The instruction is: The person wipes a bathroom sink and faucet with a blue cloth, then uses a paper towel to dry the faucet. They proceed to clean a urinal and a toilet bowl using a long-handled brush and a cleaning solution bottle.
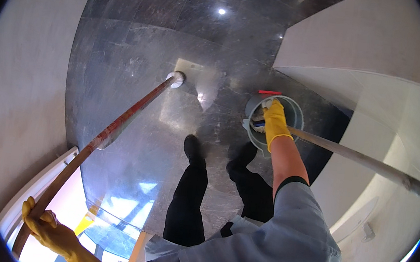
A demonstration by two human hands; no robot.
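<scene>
My left hand [41,224], in a yellow rubber glove, grips a long wooden pole [118,123] near its end at the lower left. Reddish wrapping covers part of the pole, and its round, whitish brush head [177,79] rests on the floor. My right hand [277,120], also gloved in yellow, reaches into a grey plastic bucket [301,113]. A whitish object [267,103] shows at its fingertips; whether they hold it is unclear. Beside that hand, a mop head and a blue part [259,124] lie inside the bucket. Another wooden pole [349,153] extends rightward from the bucket.
Dark stone-like tiles [146,43] cover the floor, with light reflections. A pale panel [26,54] stands at left, and pale box-like walls [361,39] at right. A red strip [270,92] is beside the bucket's far rim. My dark shoes [193,146] are near the bucket.
</scene>
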